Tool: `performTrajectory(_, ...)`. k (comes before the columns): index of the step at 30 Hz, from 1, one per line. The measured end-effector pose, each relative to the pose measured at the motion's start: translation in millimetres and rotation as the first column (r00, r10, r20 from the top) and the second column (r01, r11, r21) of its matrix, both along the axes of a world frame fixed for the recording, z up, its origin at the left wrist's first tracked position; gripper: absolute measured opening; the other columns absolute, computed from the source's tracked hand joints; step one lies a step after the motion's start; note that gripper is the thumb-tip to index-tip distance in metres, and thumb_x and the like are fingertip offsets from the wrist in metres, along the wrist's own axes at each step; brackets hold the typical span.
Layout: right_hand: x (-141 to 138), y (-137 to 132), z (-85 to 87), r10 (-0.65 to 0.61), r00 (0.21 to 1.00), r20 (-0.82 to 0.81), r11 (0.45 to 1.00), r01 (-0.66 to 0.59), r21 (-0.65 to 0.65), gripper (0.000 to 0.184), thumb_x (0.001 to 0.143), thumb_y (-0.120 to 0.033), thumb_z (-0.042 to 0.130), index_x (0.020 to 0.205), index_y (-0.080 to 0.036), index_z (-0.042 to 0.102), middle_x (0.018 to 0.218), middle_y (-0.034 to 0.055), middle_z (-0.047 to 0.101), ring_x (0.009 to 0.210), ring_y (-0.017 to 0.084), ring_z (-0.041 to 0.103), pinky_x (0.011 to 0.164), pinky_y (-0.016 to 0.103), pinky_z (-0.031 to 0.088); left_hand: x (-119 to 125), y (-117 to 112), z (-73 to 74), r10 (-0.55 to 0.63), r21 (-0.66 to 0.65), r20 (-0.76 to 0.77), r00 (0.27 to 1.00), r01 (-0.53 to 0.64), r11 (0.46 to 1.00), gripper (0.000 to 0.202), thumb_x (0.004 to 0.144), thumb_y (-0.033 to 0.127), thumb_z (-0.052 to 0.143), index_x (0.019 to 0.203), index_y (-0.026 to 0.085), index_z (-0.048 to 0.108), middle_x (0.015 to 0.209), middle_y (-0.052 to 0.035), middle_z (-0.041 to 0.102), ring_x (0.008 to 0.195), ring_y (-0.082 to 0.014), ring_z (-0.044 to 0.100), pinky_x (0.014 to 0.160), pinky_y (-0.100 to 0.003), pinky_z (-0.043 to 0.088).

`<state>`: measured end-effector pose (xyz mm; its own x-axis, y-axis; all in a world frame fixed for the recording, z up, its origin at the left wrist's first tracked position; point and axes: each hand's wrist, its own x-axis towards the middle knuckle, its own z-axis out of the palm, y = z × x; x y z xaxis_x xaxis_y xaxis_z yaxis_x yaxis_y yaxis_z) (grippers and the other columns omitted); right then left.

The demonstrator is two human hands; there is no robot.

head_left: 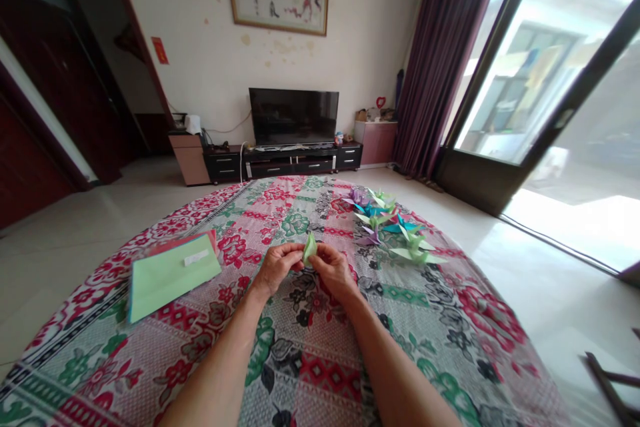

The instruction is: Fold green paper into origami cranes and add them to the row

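Note:
A small piece of folded light green paper (310,247) stands between my two hands, above the middle of the patterned tablecloth (280,360). My left hand (277,268) pinches its left side between thumb and fingers. On the other side, my right hand (334,268) is closed on its lower right part. The fingertips hide the paper's bottom edge. To the right lie several folded paper cranes (417,250) in green, blue and purple, grouped close together. A stack of coloured paper sheets (173,283) rests on the left, light green on top, with a small white strip (195,257) on it.
The round table's far edge faces a low black TV cabinet (300,163) carrying a television (294,117). A dark curtain (430,60) and a glass door (540,80) are on the right. Part of a dark frame (607,383) shows at the lower right.

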<state>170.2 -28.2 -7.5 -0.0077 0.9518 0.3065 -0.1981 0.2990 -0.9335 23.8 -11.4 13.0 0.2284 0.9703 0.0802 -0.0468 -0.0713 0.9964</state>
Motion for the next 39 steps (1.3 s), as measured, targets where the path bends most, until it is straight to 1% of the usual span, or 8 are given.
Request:
performTrajectory(5, 2, -4, 6.3, 0.056, 0.998, -0.041, 0.998, -0.057, -0.034, 0.024, 0.068, -0.030, 0.068, 0.089, -0.019, 0.067, 0.076, -0.0008, 0.066, 0.070, 0.014, 0.058, 0.071, 0.027, 0.044, -4, -1, 1.9, -0.057, -0.011, 0.024, 0.998, 0.057, 0.998, 0.028, 0.069, 0.028, 0.063, 0.093, 0.015, 0.070, 0.056, 0.0009, 0.063, 0.051, -0.0084, 0.053, 0.055, -0.020, 0.044)
performTrajectory(9, 8, -7, 10.7, 0.130, 0.991, -0.030, 0.984, -0.133, -0.115, 0.023, 0.067, -0.032, 0.069, 0.088, -0.021, 0.068, 0.078, -0.0018, 0.066, 0.068, 0.012, 0.056, 0.067, 0.025, 0.044, -4, -1, 3.6, -0.088, -0.026, 0.038, 0.995, 0.089, 0.996, 0.027, 0.069, 0.029, 0.064, 0.091, 0.014, 0.070, 0.052, 0.0019, 0.060, 0.046, -0.0069, 0.050, 0.050, -0.018, 0.040)
performTrajectory(13, 12, -7, 10.9, 0.187, 0.980, -0.071, 0.963, -0.197, -0.183, 0.028, 0.067, -0.035, 0.070, 0.091, -0.022, 0.068, 0.079, -0.0018, 0.066, 0.068, 0.012, 0.057, 0.067, 0.025, 0.044, 0, -1, 6.1, -0.055, 0.035, 0.008, 0.998, 0.055, 0.998, 0.025, 0.070, 0.028, 0.061, 0.089, 0.013, 0.068, 0.054, 0.0023, 0.059, 0.045, -0.0067, 0.049, 0.048, -0.019, 0.039)
performTrajectory(17, 10, -7, 11.0, 0.158, 0.985, -0.076, 0.968, -0.169, -0.187, 0.030, 0.065, -0.036, 0.071, 0.092, -0.022, 0.068, 0.079, -0.0016, 0.067, 0.068, 0.012, 0.057, 0.066, 0.024, 0.044, 3, -2, 6.9, -0.027, 0.126, -0.051, 0.998, 0.033, 0.991, 0.020, 0.067, 0.024, 0.061, 0.085, 0.014, 0.065, 0.060, 0.0026, 0.060, 0.047, -0.0069, 0.048, 0.047, -0.019, 0.039)
performTrajectory(26, 8, -8, 12.6, 0.152, 0.987, 0.042, 0.980, -0.146, -0.132, 0.030, 0.070, -0.039, 0.065, 0.092, -0.020, 0.069, 0.079, 0.0005, 0.067, 0.068, 0.013, 0.056, 0.063, 0.024, 0.044, 2, 0, 3.2, -0.082, 0.135, -0.064, 0.995, 0.090, 0.987, 0.025, 0.067, 0.026, 0.065, 0.089, 0.014, 0.061, 0.067, 0.0013, 0.061, 0.053, -0.0082, 0.050, 0.048, -0.019, 0.037)
performTrajectory(31, 6, -8, 11.3, 0.097, 0.994, 0.059, 0.990, -0.090, -0.108, 0.024, 0.070, -0.029, 0.063, 0.090, -0.019, 0.070, 0.074, -0.0004, 0.065, 0.061, 0.010, 0.051, 0.058, 0.021, 0.041, 4, 2, -2.3, -0.055, 0.174, -0.072, 0.996, 0.067, 0.982, 0.025, 0.066, 0.025, 0.065, 0.088, 0.014, 0.060, 0.073, -0.0005, 0.063, 0.064, -0.0116, 0.057, 0.060, -0.022, 0.044)
performTrajectory(34, 7, -8, 10.5, 0.102, 0.993, 0.067, 0.989, -0.094, -0.113, 0.026, 0.070, -0.025, 0.059, 0.092, -0.019, 0.070, 0.073, -0.0004, 0.065, 0.061, 0.010, 0.051, 0.059, 0.021, 0.042, 5, 1, -1.6, -0.041, 0.191, -0.098, 0.994, 0.059, 0.980, 0.026, 0.066, 0.026, 0.065, 0.088, 0.014, 0.059, 0.074, -0.0004, 0.062, 0.066, -0.0128, 0.058, 0.063, -0.023, 0.046)
performTrajectory(39, 10, -9, 12.1, 0.127, 0.987, 0.096, 0.986, -0.115, -0.120, 0.029, 0.075, -0.033, 0.055, 0.097, -0.019, 0.069, 0.076, 0.0009, 0.066, 0.067, 0.013, 0.056, 0.063, 0.024, 0.046, 7, -1, 3.3, 0.031, 0.244, -0.165, 0.986, 0.010, 0.970, 0.022, 0.066, 0.026, 0.065, 0.083, 0.015, 0.058, 0.070, 0.0008, 0.060, 0.063, -0.0120, 0.056, 0.060, -0.023, 0.045)
